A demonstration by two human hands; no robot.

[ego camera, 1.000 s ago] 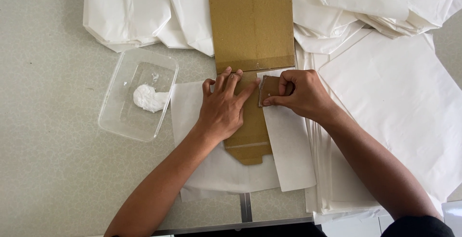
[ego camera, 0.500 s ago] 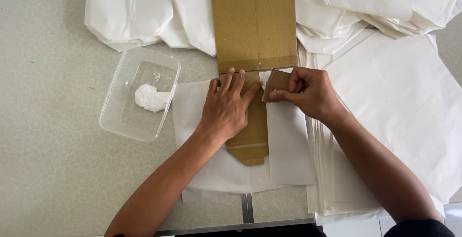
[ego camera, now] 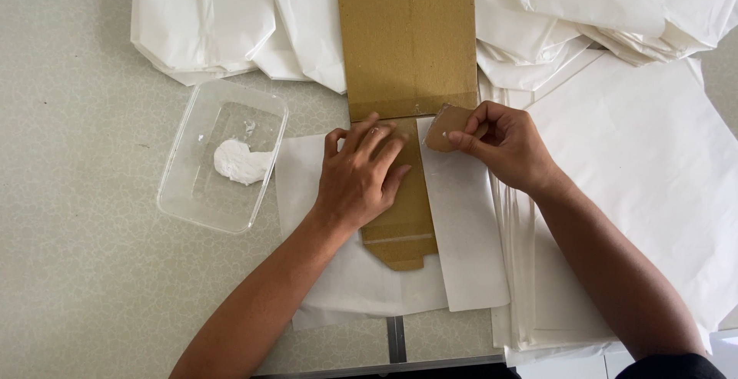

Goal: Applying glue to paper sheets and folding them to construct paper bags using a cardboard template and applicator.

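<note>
Cardboard scrap (ego camera: 447,127) pinched (right hand (ego camera: 503,148) grip closed).

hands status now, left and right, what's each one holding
Left hand: open, pressed flat on the brown cardboard strip, holding nothing.
Right hand: closed, pinching a small cardboard scrap between its fingers.

left hand (ego camera: 361,175) flat, fingers spread, right hand (ego camera: 500,144) in pinching grip
</note>
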